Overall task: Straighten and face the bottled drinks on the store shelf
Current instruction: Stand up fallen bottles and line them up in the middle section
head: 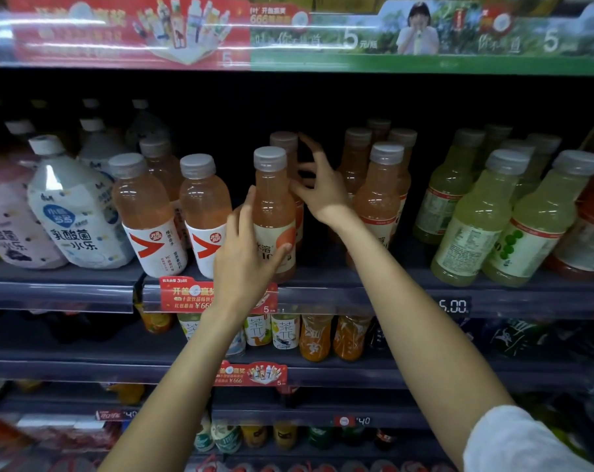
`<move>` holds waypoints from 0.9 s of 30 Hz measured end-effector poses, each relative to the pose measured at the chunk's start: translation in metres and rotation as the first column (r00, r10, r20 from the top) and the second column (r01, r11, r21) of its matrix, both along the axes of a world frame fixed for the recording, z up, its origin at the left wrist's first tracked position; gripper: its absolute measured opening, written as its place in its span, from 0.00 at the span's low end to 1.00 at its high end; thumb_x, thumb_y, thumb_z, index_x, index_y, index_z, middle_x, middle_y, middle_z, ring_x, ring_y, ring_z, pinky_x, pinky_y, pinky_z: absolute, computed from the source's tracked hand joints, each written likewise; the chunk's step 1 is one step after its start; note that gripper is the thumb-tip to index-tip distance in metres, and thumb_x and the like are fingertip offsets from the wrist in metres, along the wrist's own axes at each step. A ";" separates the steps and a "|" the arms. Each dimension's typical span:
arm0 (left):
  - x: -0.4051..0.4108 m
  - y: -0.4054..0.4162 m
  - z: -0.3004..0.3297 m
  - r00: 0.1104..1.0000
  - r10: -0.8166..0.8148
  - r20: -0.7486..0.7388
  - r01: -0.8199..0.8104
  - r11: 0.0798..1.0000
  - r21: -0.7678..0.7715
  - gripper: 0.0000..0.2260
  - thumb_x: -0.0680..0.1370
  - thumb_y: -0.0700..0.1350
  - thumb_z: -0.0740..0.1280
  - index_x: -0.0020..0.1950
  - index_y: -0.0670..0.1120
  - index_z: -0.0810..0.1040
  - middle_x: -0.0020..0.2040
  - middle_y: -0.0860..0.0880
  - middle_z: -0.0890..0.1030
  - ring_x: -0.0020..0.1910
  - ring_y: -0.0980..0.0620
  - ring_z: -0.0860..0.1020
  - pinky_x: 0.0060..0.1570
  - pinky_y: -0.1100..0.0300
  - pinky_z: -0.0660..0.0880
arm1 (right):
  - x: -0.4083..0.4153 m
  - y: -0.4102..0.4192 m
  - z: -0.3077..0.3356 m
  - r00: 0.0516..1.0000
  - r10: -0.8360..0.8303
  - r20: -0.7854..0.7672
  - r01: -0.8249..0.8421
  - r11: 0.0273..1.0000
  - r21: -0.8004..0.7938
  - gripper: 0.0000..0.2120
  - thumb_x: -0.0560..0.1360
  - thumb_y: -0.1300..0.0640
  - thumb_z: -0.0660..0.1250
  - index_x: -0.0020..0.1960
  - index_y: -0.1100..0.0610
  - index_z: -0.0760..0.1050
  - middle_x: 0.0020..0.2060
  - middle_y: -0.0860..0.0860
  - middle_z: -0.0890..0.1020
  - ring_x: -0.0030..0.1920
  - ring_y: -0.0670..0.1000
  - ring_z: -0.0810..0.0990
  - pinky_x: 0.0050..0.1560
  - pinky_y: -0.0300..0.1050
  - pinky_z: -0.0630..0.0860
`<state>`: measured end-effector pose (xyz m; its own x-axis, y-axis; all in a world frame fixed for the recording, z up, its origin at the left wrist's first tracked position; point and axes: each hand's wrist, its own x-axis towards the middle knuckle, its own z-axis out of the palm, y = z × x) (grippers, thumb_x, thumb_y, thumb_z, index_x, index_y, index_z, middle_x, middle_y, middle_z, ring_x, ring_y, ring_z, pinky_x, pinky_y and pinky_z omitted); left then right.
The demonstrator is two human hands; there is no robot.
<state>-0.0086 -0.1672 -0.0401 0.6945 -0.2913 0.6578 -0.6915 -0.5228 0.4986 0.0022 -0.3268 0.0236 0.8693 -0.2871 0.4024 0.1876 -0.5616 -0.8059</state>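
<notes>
An orange drink bottle (273,206) with a grey cap stands upright at the front of the dark shelf (322,284). My left hand (244,257) grips its lower label from the left, thumb across the front. My right hand (317,185) reaches in behind it, fingers spread and touching a second orange bottle (285,141) just behind; how far they curl round it I cannot tell. Two orange bottles with red-arrow labels (149,216) (205,212) stand to the left. More orange bottles (379,199) stand to the right.
White and pink pouch-shaped yoghurt drinks (74,212) fill the left end. Green lime bottles (472,216) lean at the right. A dark gap lies behind the held bottle. Price rails (453,305), a red promo tag (186,296) and lower shelves of tea and juice bottles (285,330) sit below.
</notes>
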 end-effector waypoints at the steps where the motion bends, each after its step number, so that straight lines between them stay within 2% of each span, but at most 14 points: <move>1: 0.000 0.001 0.000 1.000 -0.004 -0.002 0.004 1.000 0.003 0.41 0.72 0.50 0.73 0.78 0.48 0.52 0.64 0.45 0.70 0.55 0.50 0.74 0.43 0.60 0.74 | 0.001 0.001 -0.001 1.000 -0.009 0.001 0.009 1.000 0.017 0.33 0.76 0.60 0.67 0.75 0.52 0.55 0.62 0.56 0.76 0.62 0.55 0.75 0.60 0.50 0.74; 6: 0.000 0.001 -0.001 0.999 -0.029 -0.022 0.029 1.000 -0.007 0.42 0.72 0.50 0.74 0.78 0.48 0.52 0.66 0.46 0.69 0.54 0.55 0.73 0.45 0.61 0.74 | 0.006 0.002 -0.002 1.000 -0.027 -0.006 0.027 0.998 0.057 0.26 0.75 0.60 0.68 0.71 0.58 0.64 0.63 0.56 0.76 0.60 0.56 0.76 0.60 0.54 0.74; 8: 0.000 0.002 -0.001 0.999 -0.033 -0.029 0.032 0.999 -0.015 0.42 0.73 0.50 0.73 0.78 0.49 0.51 0.66 0.46 0.69 0.55 0.54 0.74 0.45 0.60 0.75 | 0.006 0.002 -0.003 1.000 -0.021 -0.005 0.022 0.998 0.063 0.24 0.75 0.59 0.68 0.69 0.59 0.66 0.63 0.56 0.77 0.59 0.56 0.77 0.60 0.55 0.74; 11: 0.000 0.002 -0.001 0.999 -0.030 -0.035 0.029 0.999 -0.022 0.41 0.73 0.50 0.73 0.78 0.50 0.51 0.66 0.47 0.69 0.53 0.50 0.76 0.44 0.57 0.78 | 0.005 0.002 -0.001 1.000 -0.001 -0.007 0.001 0.998 0.060 0.23 0.75 0.60 0.68 0.68 0.60 0.67 0.63 0.56 0.76 0.60 0.55 0.77 0.60 0.54 0.75; 16: 0.000 0.002 -0.001 0.999 -0.028 -0.032 0.028 1.000 -0.014 0.41 0.72 0.50 0.73 0.78 0.49 0.52 0.66 0.46 0.69 0.53 0.57 0.72 0.45 0.62 0.74 | 0.007 0.002 -0.003 0.999 0.032 -0.011 -0.031 0.997 0.068 0.22 0.76 0.60 0.66 0.68 0.60 0.66 0.65 0.56 0.75 0.62 0.55 0.76 0.59 0.49 0.74; 18: 0.000 0.003 -0.001 0.999 -0.030 -0.039 0.029 0.999 -0.016 0.41 0.72 0.50 0.73 0.78 0.49 0.52 0.66 0.46 0.69 0.53 0.55 0.74 0.45 0.60 0.76 | 0.007 0.003 -0.004 0.999 0.051 -0.011 -0.050 0.997 0.062 0.21 0.77 0.61 0.65 0.69 0.60 0.66 0.65 0.56 0.74 0.62 0.55 0.75 0.58 0.46 0.73; 20: 0.000 0.003 -0.001 0.999 -0.034 -0.040 0.033 0.999 -0.018 0.41 0.72 0.50 0.73 0.78 0.50 0.52 0.66 0.46 0.69 0.52 0.51 0.76 0.44 0.56 0.79 | 0.004 0.003 -0.007 0.999 0.048 0.019 -0.049 0.997 0.055 0.20 0.78 0.61 0.63 0.69 0.60 0.66 0.66 0.56 0.74 0.64 0.54 0.74 0.61 0.47 0.72; 22: 0.000 0.003 -0.002 0.999 -0.032 -0.033 0.031 0.999 -0.013 0.41 0.73 0.50 0.73 0.78 0.50 0.52 0.66 0.46 0.69 0.52 0.49 0.77 0.43 0.57 0.78 | -0.007 0.002 -0.012 0.998 -0.006 0.066 0.005 1.000 0.023 0.18 0.79 0.62 0.61 0.68 0.59 0.68 0.65 0.54 0.74 0.65 0.51 0.73 0.64 0.47 0.71; 25: -0.001 0.000 -0.003 1.000 -0.004 -0.014 0.004 1.000 0.003 0.40 0.73 0.50 0.73 0.78 0.48 0.52 0.66 0.44 0.70 0.56 0.47 0.76 0.41 0.61 0.74 | -0.041 0.000 -0.022 0.978 -0.066 0.196 0.068 0.998 0.001 0.17 0.78 0.64 0.62 0.67 0.58 0.70 0.62 0.53 0.76 0.61 0.46 0.75 0.60 0.35 0.72; 27: -0.002 -0.002 -0.004 1.000 0.015 -0.007 -0.015 1.000 0.008 0.40 0.73 0.49 0.73 0.78 0.47 0.53 0.66 0.44 0.70 0.57 0.46 0.75 0.40 0.59 0.74 | -0.066 -0.004 -0.030 0.935 -0.152 0.320 0.174 0.984 -0.040 0.14 0.78 0.63 0.63 0.62 0.60 0.73 0.56 0.52 0.79 0.56 0.45 0.78 0.56 0.34 0.74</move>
<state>-0.0101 -0.1687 -0.0444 0.7037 -0.2860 0.6504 -0.6798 -0.5370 0.4994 -0.0641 -0.3307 -0.0064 0.6387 -0.3775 0.6705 0.3266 -0.6560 -0.6804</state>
